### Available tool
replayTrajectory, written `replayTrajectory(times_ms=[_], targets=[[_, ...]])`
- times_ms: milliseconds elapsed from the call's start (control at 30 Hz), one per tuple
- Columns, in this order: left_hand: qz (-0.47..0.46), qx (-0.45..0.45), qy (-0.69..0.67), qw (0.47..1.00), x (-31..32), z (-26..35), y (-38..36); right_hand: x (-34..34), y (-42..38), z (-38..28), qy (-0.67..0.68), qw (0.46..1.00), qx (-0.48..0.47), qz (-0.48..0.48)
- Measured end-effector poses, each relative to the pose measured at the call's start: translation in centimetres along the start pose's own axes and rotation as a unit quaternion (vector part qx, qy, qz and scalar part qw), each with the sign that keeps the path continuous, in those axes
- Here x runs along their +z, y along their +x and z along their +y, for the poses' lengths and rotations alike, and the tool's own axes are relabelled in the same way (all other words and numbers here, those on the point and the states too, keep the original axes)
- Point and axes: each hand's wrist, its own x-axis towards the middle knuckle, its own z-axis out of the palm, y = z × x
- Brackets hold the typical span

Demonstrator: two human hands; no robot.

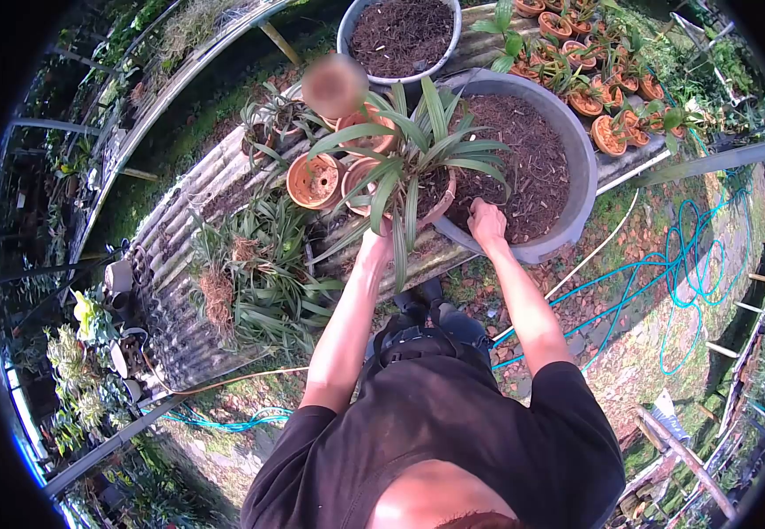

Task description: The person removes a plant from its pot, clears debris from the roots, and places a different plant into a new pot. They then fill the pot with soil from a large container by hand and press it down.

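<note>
Potting spiky green plant [418,145] in round terracotta pot [440,207].
Left fingers hidden; right fingers [486,220] curled in bark; best pack evenly.

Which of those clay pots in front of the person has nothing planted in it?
The small terracotta pot left of the leafy plant's pot; its inside shows bare.

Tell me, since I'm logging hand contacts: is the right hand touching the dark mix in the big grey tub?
Touching. The head view shows the right hand resting on the dark mix inside the grey tub, with no gap between them.
</note>
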Motion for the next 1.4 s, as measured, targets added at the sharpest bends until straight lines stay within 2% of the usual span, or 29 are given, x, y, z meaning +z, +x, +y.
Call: replayTrajectory(times_ms=[67, 200, 300, 433, 633, 733, 833, 867, 1000, 1133, 1233, 1267, 1367, 1400], targets=[[0.004, 0.003, -0.005, 1.0, -0.2, 0.1, 0.0, -1.2, -0.5, -1.1, -0.049, 0.997, 0.007, 0.055], [0.003, 0.006, -0.008, 1.0, -0.3, 0.1, 0.2, -2.5, -0.4, -2.3, 0.071, 0.988, -0.135, -0.037], [0.004, 0.009, -0.01, 1.0, -0.5, 0.1, 0.5, -0.5, 0.5, -2.4, 0.061, 0.974, -0.203, -0.078], [0.002, 0.011, -0.014, 1.0, -0.7, 0.0, 0.6, 1.4, 1.4, -1.8, 0.011, 0.986, -0.138, -0.092], [-0.035, 0.002, -0.039, 0.999, -1.4, 0.2, 1.0, -0.7, 0.4, -2.2, 0.069, 0.992, -0.102, -0.011], [0.038, -0.01, -0.01, 0.999, -0.5, 0.1, 0.4, -2.5, 0.5, -1.6, 0.205, 0.976, -0.047, 0.048], [0.017, 0.018, 0.015, 1.0, -1.7, -0.7, 1.1, -5.7, 0.3, -2.3, 0.308, 0.949, -0.022, 0.066], [0.008, 0.027, 0.023, 0.999, -2.3, -1.1, 1.7, -8.1, 0.0, -3.5, 0.326, 0.944, -0.005, 0.043], [-0.003, 0.035, 0.039, 0.999, -1.9, -1.5, 2.5, -15.9, -1.8, -7.7, 0.378, 0.918, -0.103, 0.057], [-0.03, 0.018, 0.052, 0.998, -1.8, -2.7, 3.2, -18.3, -1.8, -8.5, 0.274, 0.923, -0.251, 0.095], [-0.026, -0.01, 0.075, 0.997, -1.0, -2.7, 3.7, -19.7, -2.4, -9.0, 0.259, 0.946, -0.193, 0.012], [-0.019, -0.024, 0.086, 0.996, -0.6, -2.7, 3.6, -19.9, -2.4, -8.9, 0.281, 0.939, -0.196, 0.009], [-0.067, -0.07, 0.006, 0.995, 0.7, -3.0, 2.3, -20.2, -2.0, -7.8, 0.237, 0.927, -0.291, 0.01], [-0.045, -0.057, 0.019, 0.997, 0.7, -3.2, 3.0, -20.2, -2.0, -7.6, 0.235, 0.927, -0.294, 0.009]])
